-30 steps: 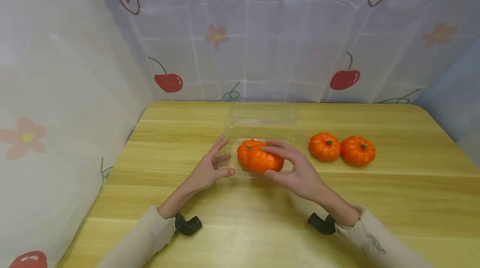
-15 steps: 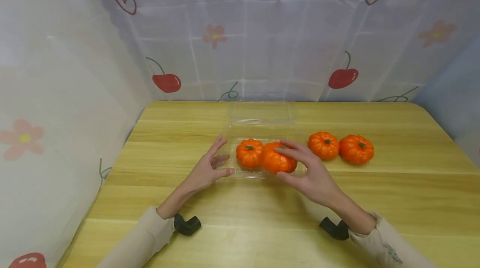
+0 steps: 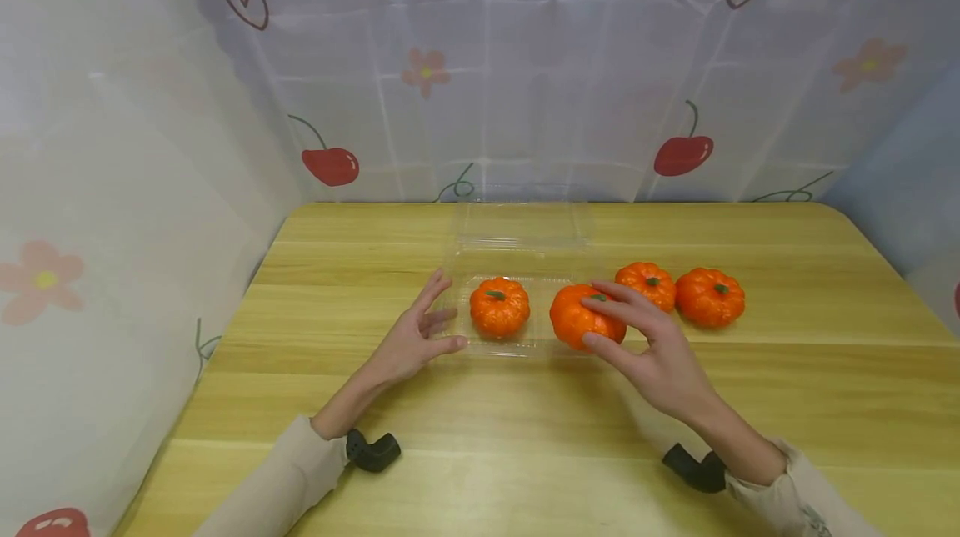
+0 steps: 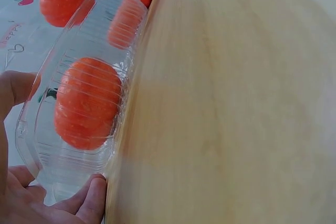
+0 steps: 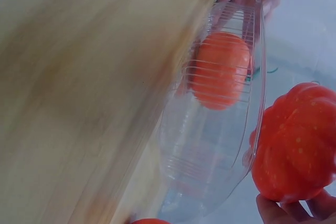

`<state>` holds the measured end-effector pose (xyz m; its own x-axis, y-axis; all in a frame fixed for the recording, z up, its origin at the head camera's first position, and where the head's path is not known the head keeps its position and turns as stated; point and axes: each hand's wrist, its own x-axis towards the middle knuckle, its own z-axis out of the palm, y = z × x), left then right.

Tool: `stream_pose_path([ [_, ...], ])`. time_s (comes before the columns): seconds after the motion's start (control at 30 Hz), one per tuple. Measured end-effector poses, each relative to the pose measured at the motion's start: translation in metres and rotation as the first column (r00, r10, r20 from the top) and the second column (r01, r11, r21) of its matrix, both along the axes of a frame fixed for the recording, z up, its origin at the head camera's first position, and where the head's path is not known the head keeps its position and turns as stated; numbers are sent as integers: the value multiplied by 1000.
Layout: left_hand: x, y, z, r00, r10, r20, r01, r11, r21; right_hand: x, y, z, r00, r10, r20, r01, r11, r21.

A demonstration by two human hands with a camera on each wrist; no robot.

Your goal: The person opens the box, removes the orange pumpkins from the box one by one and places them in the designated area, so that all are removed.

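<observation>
My right hand (image 3: 660, 358) grips a small orange pumpkin (image 3: 577, 318), thumb on its near side and fingers over its top, above the right end of a clear plastic clamshell box (image 3: 504, 351). In the right wrist view the held pumpkin (image 5: 296, 145) is raised beside the box's rim. Another pumpkin (image 3: 499, 309), with a green stem, sits inside the box at the left. My left hand (image 3: 405, 347) rests at the box's left end with fingers spread; the left wrist view has its thumb and fingers around that end of the box.
To the right of the box, two more orange pumpkins (image 3: 648, 280) (image 3: 710, 298) stand side by side on the wooden table (image 3: 480, 445). The box's transparent lid (image 3: 525, 222) lies open toward the patterned curtain (image 3: 525, 87) behind the table.
My right hand has moved right with its pumpkin, away from the pumpkin in the box, over the box's right end. My left hand has stayed at the box's left end.
</observation>
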<state>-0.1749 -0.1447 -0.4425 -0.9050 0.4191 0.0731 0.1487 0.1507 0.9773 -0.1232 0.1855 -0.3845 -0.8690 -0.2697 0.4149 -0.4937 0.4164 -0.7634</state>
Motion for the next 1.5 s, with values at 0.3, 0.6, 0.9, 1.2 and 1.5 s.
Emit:
stream_pose_path([
  [0.3, 0, -1, -2, 1000, -9, -7, 9, 1000, 11, 8, 8, 1, 997, -20, -79, 20, 1000, 7],
  [0.6, -1, -1, -2, 1000, -11, -7, 12, 1000, 23, 12, 15, -2, 994, -8, -109, 5, 1000, -23],
  [0.9, 0, -1, -2, 1000, -7, -4, 7, 1000, 25, 15, 28, -4, 993, -26, -113, 22, 999, -36],
  [1.2, 0, 0, -2, 1000, -12, -12, 12, 999, 34, 22, 47, -12, 993, -55, -106, 49, 997, -58],
  [1.5, -1, 1, -2, 1000, -4, -8, 4, 1000, 21, 25, 63, -20, 989, -131, -73, 126, 989, -73],
])
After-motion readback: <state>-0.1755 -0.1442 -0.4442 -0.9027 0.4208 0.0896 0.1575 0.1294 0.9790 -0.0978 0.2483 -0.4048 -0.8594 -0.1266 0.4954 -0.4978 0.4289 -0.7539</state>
